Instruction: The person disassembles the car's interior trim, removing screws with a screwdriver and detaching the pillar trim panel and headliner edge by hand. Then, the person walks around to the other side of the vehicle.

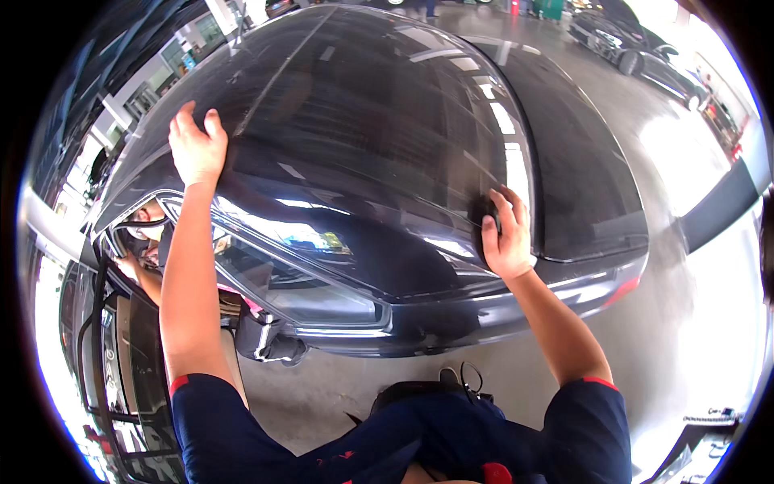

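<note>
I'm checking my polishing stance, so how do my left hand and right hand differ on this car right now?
The left hand lies flat and empty, fingers spread on the dark car body; the right hand is curled over a dark pad. The left hand reaches farther up the panel, while the right hand sits nearer the lower edge. Both press on the same glossy surface.

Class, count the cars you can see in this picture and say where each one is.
2. The dark car fills the middle, with the left hand and right hand on its glossy bodywork. Another dark car is parked at the upper right. More may be hidden beyond the rim.
</note>
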A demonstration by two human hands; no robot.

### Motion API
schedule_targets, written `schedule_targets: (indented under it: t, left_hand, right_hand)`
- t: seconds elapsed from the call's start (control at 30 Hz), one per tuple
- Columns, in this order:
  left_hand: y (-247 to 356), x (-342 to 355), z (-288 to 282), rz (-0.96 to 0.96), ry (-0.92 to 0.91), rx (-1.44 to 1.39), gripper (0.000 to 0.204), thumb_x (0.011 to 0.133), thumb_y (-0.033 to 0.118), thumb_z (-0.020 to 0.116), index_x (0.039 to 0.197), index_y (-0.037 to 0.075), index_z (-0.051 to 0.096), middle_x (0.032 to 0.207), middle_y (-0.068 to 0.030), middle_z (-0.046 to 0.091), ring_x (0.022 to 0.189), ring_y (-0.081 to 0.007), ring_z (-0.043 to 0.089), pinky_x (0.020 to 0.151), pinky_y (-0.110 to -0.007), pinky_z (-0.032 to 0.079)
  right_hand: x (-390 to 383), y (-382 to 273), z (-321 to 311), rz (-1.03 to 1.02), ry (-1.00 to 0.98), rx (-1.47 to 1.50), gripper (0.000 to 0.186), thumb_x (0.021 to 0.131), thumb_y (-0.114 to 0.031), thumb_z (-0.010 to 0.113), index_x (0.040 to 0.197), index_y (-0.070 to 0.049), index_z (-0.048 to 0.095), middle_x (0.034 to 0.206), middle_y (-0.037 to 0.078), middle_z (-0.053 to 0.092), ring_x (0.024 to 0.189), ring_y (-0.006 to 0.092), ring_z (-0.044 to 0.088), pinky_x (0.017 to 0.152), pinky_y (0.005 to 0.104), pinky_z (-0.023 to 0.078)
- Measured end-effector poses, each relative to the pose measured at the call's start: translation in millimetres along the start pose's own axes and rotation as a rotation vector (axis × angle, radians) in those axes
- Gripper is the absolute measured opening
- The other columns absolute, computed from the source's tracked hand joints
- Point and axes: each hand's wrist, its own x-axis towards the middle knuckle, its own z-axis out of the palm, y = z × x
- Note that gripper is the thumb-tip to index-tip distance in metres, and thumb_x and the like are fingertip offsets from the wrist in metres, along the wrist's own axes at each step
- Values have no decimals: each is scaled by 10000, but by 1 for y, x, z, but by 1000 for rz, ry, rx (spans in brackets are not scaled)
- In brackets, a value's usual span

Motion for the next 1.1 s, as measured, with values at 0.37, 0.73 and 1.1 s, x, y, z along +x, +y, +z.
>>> schedule_targets:
  t: [0.37,0.73,1.1]
  left_hand:
    - [-10,0,-3,-16,72,-37,358,917,292,668,1148,19,644,1137,-196,659,1101,-401,618,969,-491,489]
    - [-14,2,-1,-18,107,10,367,898,281,688,1145,15,633,1127,-205,651,1111,-411,599,984,-499,478]
    - [43,-42,-71,280,73,-64,301,803,120,684,1091,53,633,1063,-160,643,1004,-374,620,902,-509,484]
  right_hand:
    - [-3,-1,4,-14,66,31,418,856,-39,607,1270,17,592,1298,232,610,1171,425,575,1033,485,443]
    - [56,-90,22,-136,171,298,505,782,40,617,1283,-20,617,1385,231,557,1289,411,517,1096,465,416]
    - [116,-213,146,-245,71,20,593,967,-418,571,1457,-86,528,1493,297,439,1344,502,451,1133,663,335]
